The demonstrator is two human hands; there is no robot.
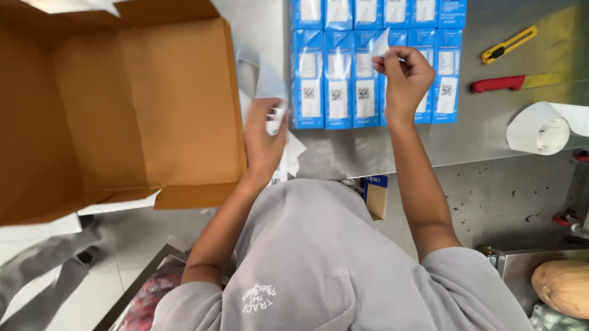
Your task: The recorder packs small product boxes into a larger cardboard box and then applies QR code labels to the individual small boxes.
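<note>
Fingers of right hand (404, 80) pinch a label (379, 42) over blue boxes (370, 76) (left hand (264, 139) grips backing paper (276, 120))

Packing station, steel table (492, 137), open cardboard carton (106, 101), rows of blue boxes (369, 50), label roll (538, 130)

A single view looks almost straight down from above the person, near enough that grey-clad shoulders fill the lower frame. The steel desk (373, 152) crosses the top, with floor at lower left and a bin at lower right.
</note>
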